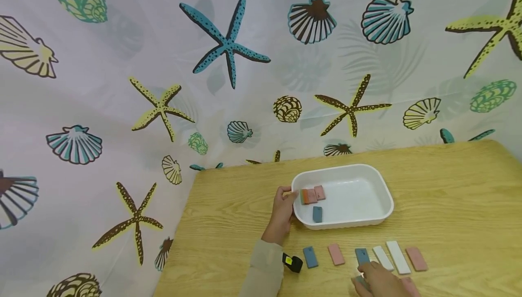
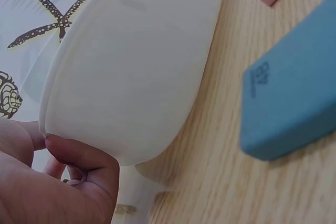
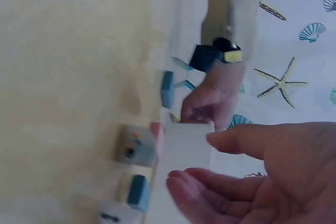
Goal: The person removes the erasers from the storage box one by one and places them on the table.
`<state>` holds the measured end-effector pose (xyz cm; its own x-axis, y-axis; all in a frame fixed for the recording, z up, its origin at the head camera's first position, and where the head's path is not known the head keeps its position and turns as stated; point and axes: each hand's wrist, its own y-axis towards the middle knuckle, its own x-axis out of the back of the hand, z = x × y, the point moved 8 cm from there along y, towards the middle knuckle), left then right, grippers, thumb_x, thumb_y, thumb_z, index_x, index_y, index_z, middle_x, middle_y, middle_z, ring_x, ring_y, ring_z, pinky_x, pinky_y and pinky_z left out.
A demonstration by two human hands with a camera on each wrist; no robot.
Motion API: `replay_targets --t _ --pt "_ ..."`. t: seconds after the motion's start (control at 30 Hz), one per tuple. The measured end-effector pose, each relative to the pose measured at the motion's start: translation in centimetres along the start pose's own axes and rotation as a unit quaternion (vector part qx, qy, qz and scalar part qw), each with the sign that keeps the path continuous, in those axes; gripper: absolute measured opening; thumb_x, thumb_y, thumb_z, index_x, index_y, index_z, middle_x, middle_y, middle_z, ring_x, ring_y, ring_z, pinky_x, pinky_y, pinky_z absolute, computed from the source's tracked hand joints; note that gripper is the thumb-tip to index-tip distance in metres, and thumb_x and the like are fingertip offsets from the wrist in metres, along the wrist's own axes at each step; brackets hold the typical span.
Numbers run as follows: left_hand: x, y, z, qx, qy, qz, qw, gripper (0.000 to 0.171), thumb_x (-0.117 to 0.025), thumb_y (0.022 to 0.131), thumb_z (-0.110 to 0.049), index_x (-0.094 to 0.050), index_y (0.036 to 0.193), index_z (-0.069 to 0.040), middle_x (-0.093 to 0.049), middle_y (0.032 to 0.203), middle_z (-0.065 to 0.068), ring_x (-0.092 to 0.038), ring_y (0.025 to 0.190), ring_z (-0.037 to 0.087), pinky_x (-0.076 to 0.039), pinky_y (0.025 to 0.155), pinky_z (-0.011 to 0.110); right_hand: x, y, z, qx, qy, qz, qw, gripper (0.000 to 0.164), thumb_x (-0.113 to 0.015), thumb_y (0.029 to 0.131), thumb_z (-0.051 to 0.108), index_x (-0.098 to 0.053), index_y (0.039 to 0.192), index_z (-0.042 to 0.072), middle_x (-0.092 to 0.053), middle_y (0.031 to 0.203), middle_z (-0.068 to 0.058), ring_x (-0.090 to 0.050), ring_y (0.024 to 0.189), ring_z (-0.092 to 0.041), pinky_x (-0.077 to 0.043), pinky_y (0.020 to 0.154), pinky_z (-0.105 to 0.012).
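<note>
White tray [image 1: 352,199]: stood on the counter [image 1: 452,197], rim pinched by left grip [image 1: 281,208]. Blue block [image 1: 361,255]: near right grip [image 1: 381,281], which hung parted, empty; haste, I judged, risked jostling the white block [image 1: 383,258].

One white plastic tub [image 1: 355,202] sits at the left fingers [image 2: 89,156], with two pink rectangular blocks [image 1: 320,193], one blue block [image 1: 317,215] and an uncountable green-and-orange cluster [image 1: 304,197]. Left, ahead and right of the right fingers [image 1: 370,267]: two blue, three pink [image 1: 417,259], two white rectangular blocks [image 1: 398,257]; between them, one partly hidden teal block [image 1: 361,281].

Pale sheet [image 1: 261,77] printed with starfish [image 1: 227,44] behind 1 wood-grain table [image 1: 456,193].
</note>
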<state>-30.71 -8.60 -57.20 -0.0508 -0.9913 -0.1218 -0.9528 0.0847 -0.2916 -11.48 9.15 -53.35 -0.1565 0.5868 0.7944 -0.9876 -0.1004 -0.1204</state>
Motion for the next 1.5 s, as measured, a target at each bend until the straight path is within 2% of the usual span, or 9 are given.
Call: replay_targets --t 0.1,0.27,0.37,0.43,0.83,0.93,1.13,1.3,1.5 --pt "0.0 0.0 0.1 -0.002 -0.001 0.000 1.0000 0.025 -0.057 0.093 -0.022 -0.049 0.115 -0.012 -0.058 0.105 0.017 -0.064 0.084 0.030 -0.052 0.058 0.036 2.7 0.4 1.6 0.027 0.028 -0.031 0.999 0.023 -0.069 0.083 0.018 -0.063 0.098 0.002 -0.060 0.084 0.002 -0.056 0.070 -0.009 -0.048 0.061 -0.025" --pt "-0.1 0.2 0.0 -0.007 0.001 0.001 1.0000 0.025 -0.057 0.093 -0.023 -0.050 0.114 -0.012 -0.058 0.104 0.017 -0.064 0.083 0.030 -0.052 0.058 0.036 7.1 2.2 3.7 0.072 0.057 -0.123 0.988 0.017 -0.066 0.084 0.009 -0.065 0.100 0.005 -0.063 0.090 0.000 -0.059 0.073 -0.009 -0.050 0.064 -0.026" --pt "-0.1 0.2 0.0 -0.005 0.002 0.001 1.0000 0.026 -0.058 0.093 -0.023 -0.049 0.115 -0.011 -0.058 0.104 0.017 -0.064 0.083 0.030 -0.052 0.059 0.036 8.4 3.9 4.1 0.108 0.060 -0.158 0.980 0.016 -0.065 0.083 0.004 -0.065 0.098 0.003 -0.063 0.090 -0.002 -0.060 0.074 -0.011 -0.051 0.064 -0.027" --pt "-0.1 0.1 0.1 -0.004 0.003 0.000 1.0000 0.028 -0.057 0.093 -0.023 -0.049 0.117 -0.010 -0.058 0.105 0.017 -0.063 0.084 0.030 -0.052 0.060 0.037 8.6 5.1 4.1 0.117 0.060 -0.162 0.978 0.015 -0.064 0.083 0.003 -0.065 0.098 0.001 -0.063 0.089 -0.003 -0.060 0.075 -0.012 -0.051 0.065 -0.027" --pt "-0.1 -0.4 -0.8 -0.007 0.008 -0.001 0.9999 0.025 -0.056 0.094 -0.019 -0.048 0.115 -0.008 -0.057 0.107 0.021 -0.062 0.090 0.037 -0.053 0.063 0.041 7.0 11.8 3.8 0.088 0.038 -0.122 0.988 0.019 -0.062 0.082 0.007 -0.062 0.098 -0.004 -0.062 0.086 -0.011 -0.061 0.075 -0.022 -0.049 0.066 -0.037" --pt "0.1 0.3 0.1 -0.009 0.002 -0.004 0.9999 0.026 -0.058 0.092 -0.022 -0.049 0.114 -0.011 -0.058 0.104 0.017 -0.063 0.085 0.032 -0.052 0.061 0.038 6.3 13.2 3.6 0.064 0.024 -0.090 0.994 0.023 -0.062 0.083 0.011 -0.061 0.100 -0.005 -0.061 0.085 -0.011 -0.059 0.076 -0.024 -0.048 0.067 -0.040" --pt "0.1 0.4 0.4 -0.007 0.002 -0.010 0.9999 0.026 -0.060 0.091 -0.024 -0.050 0.112 -0.012 -0.059 0.100 0.014 -0.063 0.081 0.027 -0.052 0.058 0.035 4.8 15.6 2.9 0.015 0.004 -0.021 1.000 0.028 -0.064 0.084 0.016 -0.059 0.102 -0.006 -0.062 0.087 -0.014 -0.056 0.076 -0.023 -0.047 0.066 -0.040" --pt "0.1 0.5 0.2 -0.008 0.002 -0.009 0.9999 0.026 -0.058 0.092 -0.024 -0.050 0.114 -0.012 -0.060 0.102 0.016 -0.063 0.083 0.029 -0.052 0.059 0.037 3.8 17.6 2.0 -0.010 0.017 0.025 0.999 0.032 -0.062 0.086 0.018 -0.057 0.102 -0.009 -0.062 0.093 -0.017 -0.054 0.076 -0.023 -0.047 0.068 -0.039" --pt "0.1 0.3 0.2 -0.003 0.002 -0.005 1.0000 0.027 -0.059 0.092 -0.024 -0.049 0.115 -0.011 -0.059 0.103 0.016 -0.063 0.083 0.029 -0.052 0.061 0.039 2.8 19.5 0.5 -0.051 0.047 0.062 0.996 0.029 -0.062 0.085 0.018 -0.054 0.091 -0.009 -0.052 0.079 -0.011 -0.048 0.071 -0.022 -0.042 0.063 -0.033"
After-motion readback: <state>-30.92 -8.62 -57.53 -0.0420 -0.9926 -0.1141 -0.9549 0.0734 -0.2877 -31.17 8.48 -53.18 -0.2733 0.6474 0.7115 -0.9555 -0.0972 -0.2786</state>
